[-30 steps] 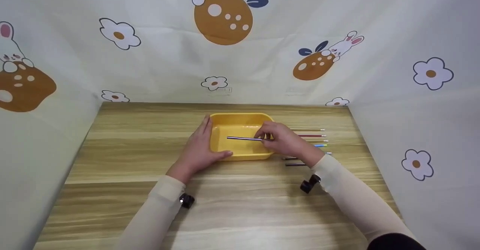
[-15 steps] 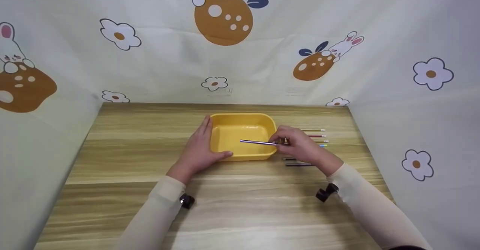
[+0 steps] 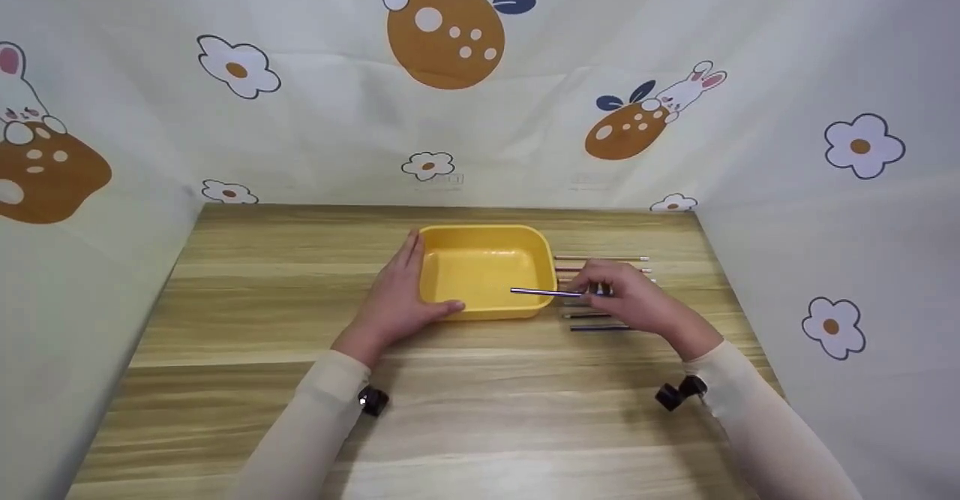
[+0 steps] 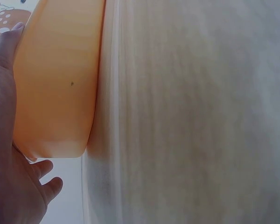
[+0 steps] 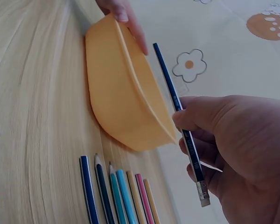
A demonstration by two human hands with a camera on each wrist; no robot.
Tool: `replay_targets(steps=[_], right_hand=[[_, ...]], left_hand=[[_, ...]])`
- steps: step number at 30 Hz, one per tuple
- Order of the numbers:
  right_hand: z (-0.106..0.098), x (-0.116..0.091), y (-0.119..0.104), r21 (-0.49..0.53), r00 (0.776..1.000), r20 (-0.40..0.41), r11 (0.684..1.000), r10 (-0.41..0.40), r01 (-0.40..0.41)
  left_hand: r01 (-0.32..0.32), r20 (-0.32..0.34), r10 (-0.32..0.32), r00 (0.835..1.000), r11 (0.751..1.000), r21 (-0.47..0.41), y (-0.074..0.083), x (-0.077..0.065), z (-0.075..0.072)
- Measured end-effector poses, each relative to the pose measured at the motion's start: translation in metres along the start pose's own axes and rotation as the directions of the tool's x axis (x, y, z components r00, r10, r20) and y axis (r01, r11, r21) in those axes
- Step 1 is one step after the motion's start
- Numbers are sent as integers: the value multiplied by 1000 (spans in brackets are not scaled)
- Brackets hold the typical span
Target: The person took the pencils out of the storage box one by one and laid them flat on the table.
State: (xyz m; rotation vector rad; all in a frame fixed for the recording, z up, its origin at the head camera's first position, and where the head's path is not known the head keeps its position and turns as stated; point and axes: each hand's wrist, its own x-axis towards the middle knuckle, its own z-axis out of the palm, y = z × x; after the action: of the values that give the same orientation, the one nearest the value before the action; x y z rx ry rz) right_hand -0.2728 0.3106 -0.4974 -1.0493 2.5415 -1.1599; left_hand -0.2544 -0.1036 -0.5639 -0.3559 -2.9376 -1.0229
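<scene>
A dark blue pencil [image 3: 536, 291] with a white eraser end is pinched between the thumb and fingers of my right hand [image 3: 637, 301]. It points left, its far end over the right part of a yellow plastic basin [image 3: 495, 312]. In the right wrist view, the pencil [image 5: 165, 74] is held up beside the basin rim. My left hand [image 3: 391, 297] grips the basin's left end, thumb on the front rim and fingers along the side. Under the right hand, several pencils [image 3: 589, 328] lie side by side on the table, partly hidden in the head view.
The basin stands on a wood-grain table [image 3: 480, 395]. In the right wrist view, the row includes a light blue pencil [image 5: 125, 193] and a pink pencil [image 5: 143, 198]. A printed curtain [image 3: 322, 109] surrounds the table's back and sides.
My right hand has moved right and slightly toward me, carrying the pencil from over the basin to over the row of pencils. The left hand and the basin have stayed put.
</scene>
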Motion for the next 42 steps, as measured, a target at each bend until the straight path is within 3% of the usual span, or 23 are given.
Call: replay_targets(steps=[14,25,33,42], right_hand=[[-14,-31,11,-16,1000,8,1000,6,-6],[-25,-52,17,-28,994,13,993,112,-112],[-29,-66,21,-54,990,2,989,139,-139],[-32,-77,27,-16,988,-8,988,155,-155]], left_hand=[[3,11,-3,1000,1000,-3,-2,1,1],[7,6,-7,1000,1000,-13,-3,1,2],[-24,-19,24,1000,1000,-4,-2,0,0],[-23,-12,23,1000,1000,3,-1,0,1]])
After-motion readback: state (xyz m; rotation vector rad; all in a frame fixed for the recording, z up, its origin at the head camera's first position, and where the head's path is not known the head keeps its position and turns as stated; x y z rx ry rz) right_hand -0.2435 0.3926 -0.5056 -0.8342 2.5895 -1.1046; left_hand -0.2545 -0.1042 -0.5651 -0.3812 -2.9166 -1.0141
